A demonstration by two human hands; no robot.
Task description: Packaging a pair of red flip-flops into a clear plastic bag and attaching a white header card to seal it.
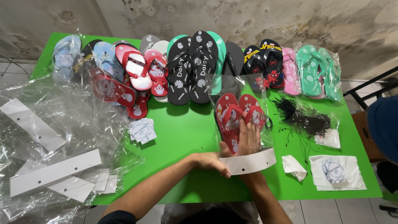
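Observation:
A pair of red flip-flops lies in a clear plastic bag at the middle of the green table. A white card header strip with punched holes runs across the bag's near end. My left hand grips the left end of that strip. My right hand lies flat on the bag, palm down over the flip-flops' heels, fingers straight and close together.
Flip-flops line the back edge: a black pair, red ones, a pink pair, bagged teal ones. Clear bags and white header cards lie left. Paper tags and black ties are nearby. Another person's blue sleeve is right.

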